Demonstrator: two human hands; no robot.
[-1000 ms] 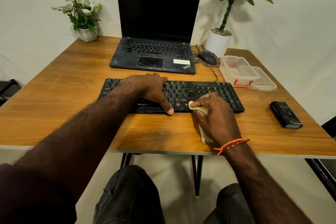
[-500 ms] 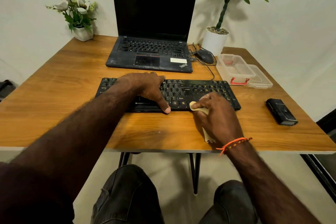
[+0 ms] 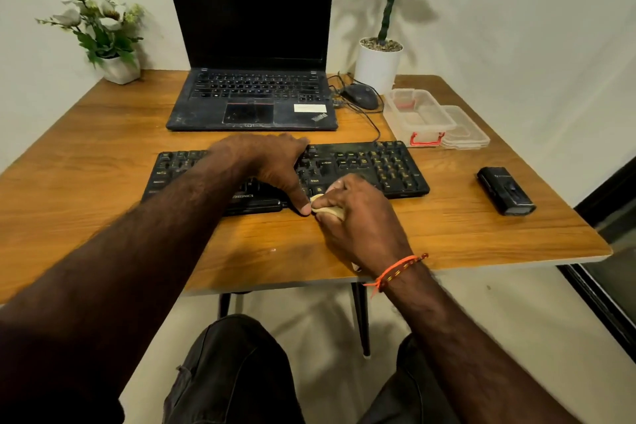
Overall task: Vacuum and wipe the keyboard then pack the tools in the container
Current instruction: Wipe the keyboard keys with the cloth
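A black keyboard (image 3: 378, 165) lies across the middle of the wooden table (image 3: 103, 155). My left hand (image 3: 272, 162) rests flat on its centre keys, thumb down at the front edge. My right hand (image 3: 358, 217) grips a small cream cloth (image 3: 327, 208) and presses it on the keyboard's front edge, right beside my left thumb. Most of the cloth is hidden under the hand. A black handheld vacuum (image 3: 506, 191) lies on the table at the right. A clear plastic container (image 3: 418, 115) with a red latch stands behind the keyboard's right end, its lid (image 3: 466, 129) beside it.
An open black laptop (image 3: 254, 45) sits behind the keyboard. A black mouse (image 3: 361, 95) with its cable lies right of the laptop. A white pot with a green plant (image 3: 378, 62) stands at the back right, a small flower pot (image 3: 118, 67) at the back left.
My right hand has slid the cloth left along the keyboard's front edge until it meets my left thumb. The left hand stays on the keys.
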